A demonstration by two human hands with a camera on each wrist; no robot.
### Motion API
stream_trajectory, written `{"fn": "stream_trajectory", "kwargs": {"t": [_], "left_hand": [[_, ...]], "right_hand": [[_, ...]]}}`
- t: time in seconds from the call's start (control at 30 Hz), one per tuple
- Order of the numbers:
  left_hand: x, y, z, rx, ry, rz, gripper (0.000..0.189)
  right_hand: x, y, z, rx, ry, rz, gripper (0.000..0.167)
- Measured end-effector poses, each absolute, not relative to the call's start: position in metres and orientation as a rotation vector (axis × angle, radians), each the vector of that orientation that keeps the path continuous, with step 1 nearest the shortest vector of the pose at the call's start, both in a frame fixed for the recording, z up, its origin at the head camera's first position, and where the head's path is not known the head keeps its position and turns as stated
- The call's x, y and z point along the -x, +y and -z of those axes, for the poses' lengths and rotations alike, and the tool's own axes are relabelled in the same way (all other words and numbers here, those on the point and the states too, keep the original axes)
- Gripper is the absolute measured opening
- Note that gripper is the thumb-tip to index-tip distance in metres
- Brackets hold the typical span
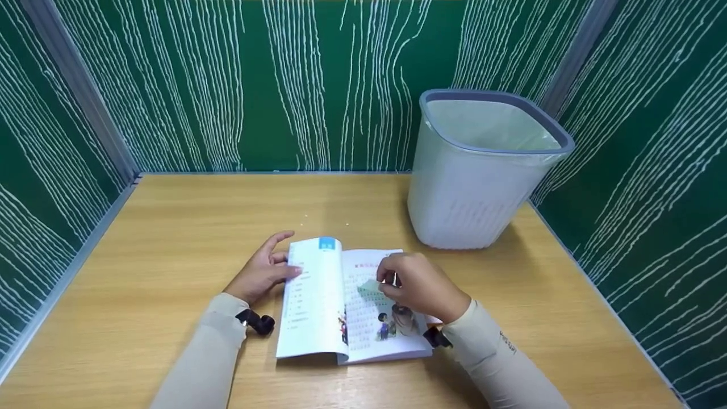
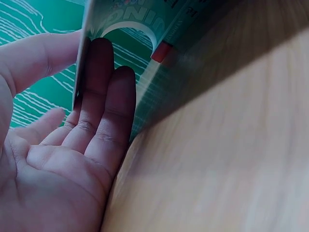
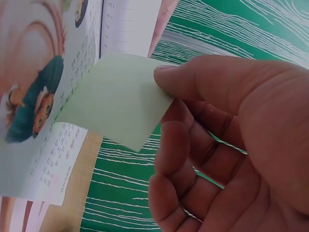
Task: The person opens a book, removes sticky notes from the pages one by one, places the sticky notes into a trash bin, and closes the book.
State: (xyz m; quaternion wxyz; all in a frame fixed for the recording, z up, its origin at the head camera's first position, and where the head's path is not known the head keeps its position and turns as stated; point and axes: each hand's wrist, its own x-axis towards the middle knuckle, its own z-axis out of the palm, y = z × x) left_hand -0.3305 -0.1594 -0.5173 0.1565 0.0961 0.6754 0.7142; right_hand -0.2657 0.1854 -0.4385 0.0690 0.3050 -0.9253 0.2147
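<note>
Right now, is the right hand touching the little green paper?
Touching: the right wrist view shows the right hand pinching the green paper at its edge.

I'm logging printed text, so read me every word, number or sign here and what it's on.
"ING": book cover; surrounding lettering unclear.
"124": listing page.
"110": same page; other print there too small.
Right sleeve: lettering too blurred.
Picture page: print too small.
Green note: nothing readable.

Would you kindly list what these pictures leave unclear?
- Head view: small print in the open book, too small.
- Head view: floor of the bin, hidden by its near wall.
- Left wrist view: some cover lettering, cut off by top edge.
- Right wrist view: pinched edge of the green note, covered by right hand.
</note>
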Motion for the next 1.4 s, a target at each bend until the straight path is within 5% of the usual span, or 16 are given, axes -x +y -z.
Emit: {"fn": "stream_trajectory", "kwargs": {"t": [1.4], "left_hand": [[0.330, -0.154, 0.518, -0.328, 1.955, -2.055, 0.050]], "right_hand": [[0.266, 0.197, 0.427, -0.903, -2.699, -0.657, 0.010]]}}
